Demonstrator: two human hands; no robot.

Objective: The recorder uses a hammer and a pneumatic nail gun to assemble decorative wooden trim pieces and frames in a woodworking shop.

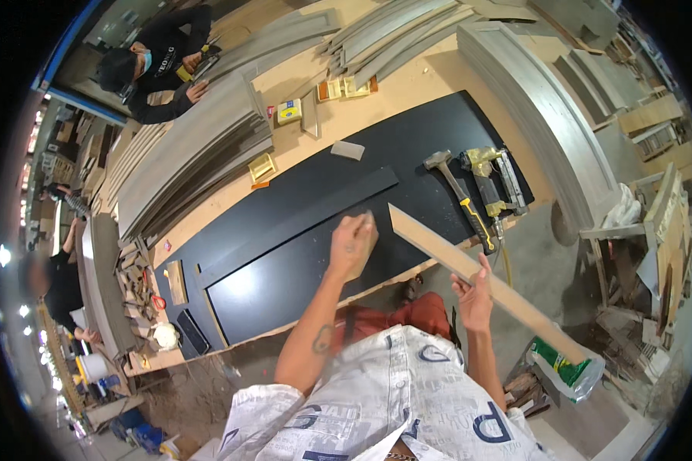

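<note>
My right hand [475, 298] is wrapped round a long, narrow wooden board [430, 242], pale on the face turned up. The board slants from the middle of the bench down to the right, past the bench's front edge. My left hand [354, 244] hovers over a large dark panel [284, 269], its fingers curled together and slightly blurred; what they hold, if anything, is hidden. A long dark strip [346, 200] lies on the panel just beyond that hand. To the right of the strip rest a hammer [460, 192] with a black and yellow handle and a nail gun [488, 180].
Stacks of grey boards [200, 157] line the bench's far left. A framed grey panel [538, 115] lies at the right. Small boxes [288, 112] and a small grey block [347, 150] sit farther back. A co-worker [150, 69] handles a tool at upper left; another person [61, 284] stands left.
</note>
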